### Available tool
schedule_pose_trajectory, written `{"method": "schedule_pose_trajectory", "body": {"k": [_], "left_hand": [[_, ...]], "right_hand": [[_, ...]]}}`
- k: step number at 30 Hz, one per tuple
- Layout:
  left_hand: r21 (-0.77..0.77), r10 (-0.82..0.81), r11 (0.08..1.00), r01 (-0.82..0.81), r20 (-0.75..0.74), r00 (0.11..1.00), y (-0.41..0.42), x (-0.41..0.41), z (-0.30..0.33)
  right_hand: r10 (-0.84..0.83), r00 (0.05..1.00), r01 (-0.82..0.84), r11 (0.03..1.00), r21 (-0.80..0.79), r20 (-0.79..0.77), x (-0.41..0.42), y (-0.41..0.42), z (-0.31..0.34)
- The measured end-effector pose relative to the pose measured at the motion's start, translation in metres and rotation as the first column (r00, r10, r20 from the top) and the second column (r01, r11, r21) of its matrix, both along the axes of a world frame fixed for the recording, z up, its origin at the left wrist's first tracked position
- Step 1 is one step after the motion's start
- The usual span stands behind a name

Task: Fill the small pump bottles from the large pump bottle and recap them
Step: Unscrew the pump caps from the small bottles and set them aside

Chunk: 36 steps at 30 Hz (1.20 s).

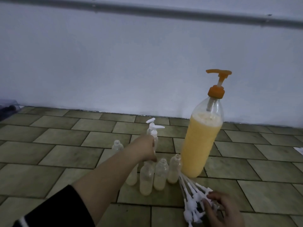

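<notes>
Small pump bottles [161,176], light, thin plastic and tippy, stand uncapped on the tiled floor [65,145] beside the large pump bottle [200,145]; best gripped mid-body. Left hand [144,149] holds a capped bottle [154,138]; right hand [224,208] fingers the loose pumps [193,197].

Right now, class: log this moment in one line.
left hand: holds capped small bottle | right hand: on loose pump caps | large pump bottle: upright

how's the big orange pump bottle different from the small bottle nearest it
The big bottle is much taller than the small bottle beside it. The big one wears an orange pump; the small one is uncapped. The big one is mostly full; the small one holds liquid only near its bottom. Both are clear plastic, upright, with yellowish liquid.
</notes>
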State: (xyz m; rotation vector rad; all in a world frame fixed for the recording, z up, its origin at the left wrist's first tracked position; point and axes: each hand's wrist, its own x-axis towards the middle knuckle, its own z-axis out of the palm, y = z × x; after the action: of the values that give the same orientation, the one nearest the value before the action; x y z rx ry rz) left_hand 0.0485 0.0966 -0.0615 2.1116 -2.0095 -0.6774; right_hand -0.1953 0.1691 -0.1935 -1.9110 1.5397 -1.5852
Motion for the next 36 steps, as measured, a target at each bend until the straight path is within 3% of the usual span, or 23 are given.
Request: {"method": "schedule_pose_trajectory", "body": {"k": [4, 6, 9, 16, 21, 25, 27, 29, 31, 32, 34, 36], "left_hand": [[-0.215, 0.080, 0.969, -0.123, -0.199, 0.977, -0.009, 0.009, 0.012], [-0.300, 0.074, 0.945, -0.132, -0.199, 0.977, -0.022, 0.014, 0.007], [-0.239, 0.005, 0.969, -0.057, -0.212, 0.977, -0.040, 0.012, -0.004], [-0.132, 0.122, 0.981, -0.141, -0.142, 0.982, -0.060, 0.003, -0.018], [-0.209, 0.076, 0.972, -0.107, -0.153, 0.985, -0.062, 0.006, -0.026], [-0.293, 0.096, 0.950, -0.109, -0.061, 0.994, -0.058, 0.013, -0.007], [-0.318, 0.122, 0.936, -0.151, -0.109, 0.986, -0.043, 0.018, 0.015], [-0.362, 0.118, 0.907, -0.216, -0.276, 0.954, -0.019, 0.026, 0.033], [-0.413, 0.028, 0.864, -0.289, -0.532, 0.846, 0.008, 0.030, 0.043], [-0.402, -0.046, 0.852, -0.335, -0.695, 0.717, 0.020, 0.030, 0.044], [-0.299, -0.174, 0.876, -0.379, -0.928, 0.330, 0.035, 0.025, 0.038], [-0.179, -0.200, 0.911, -0.371, -0.980, -0.017, 0.040, 0.018, 0.027]], "right_hand": [[-0.054, 0.997, 0.052, 0.997, -0.052, -0.051, -0.003, -0.003, -0.003], [-0.071, 0.996, 0.068, 0.996, -0.049, -0.057, -0.002, -0.003, -0.002], [-0.092, 0.995, 0.089, 0.994, -0.064, -0.045, 0.001, -0.002, 0.003], [-0.119, 0.991, 0.122, 0.991, -0.053, 0.053, 0.003, 0.003, 0.009], [-0.127, 0.992, 0.128, 0.991, -0.049, 0.018, 0.004, 0.004, 0.009], [-0.095, 0.995, 0.095, 0.992, -0.088, 0.008, 0.002, 0.004, 0.031], [-0.074, 0.997, 0.073, 0.989, -0.126, -0.004, 0.005, 0.004, 0.049], [0.003, 1.000, -0.007, 0.989, -0.149, -0.028, 0.018, 0.003, 0.070], [0.068, 0.995, -0.078, 0.984, -0.158, -0.070, 0.039, 0.002, 0.094], [0.101, 0.993, -0.111, 0.981, -0.160, -0.069, 0.051, 0.001, 0.105], [0.174, 0.985, -0.174, 0.973, -0.155, -0.014, 0.071, -0.003, 0.128], [0.226, 0.971, -0.217, 0.970, -0.108, 0.079, 0.086, -0.005, 0.150]]}}
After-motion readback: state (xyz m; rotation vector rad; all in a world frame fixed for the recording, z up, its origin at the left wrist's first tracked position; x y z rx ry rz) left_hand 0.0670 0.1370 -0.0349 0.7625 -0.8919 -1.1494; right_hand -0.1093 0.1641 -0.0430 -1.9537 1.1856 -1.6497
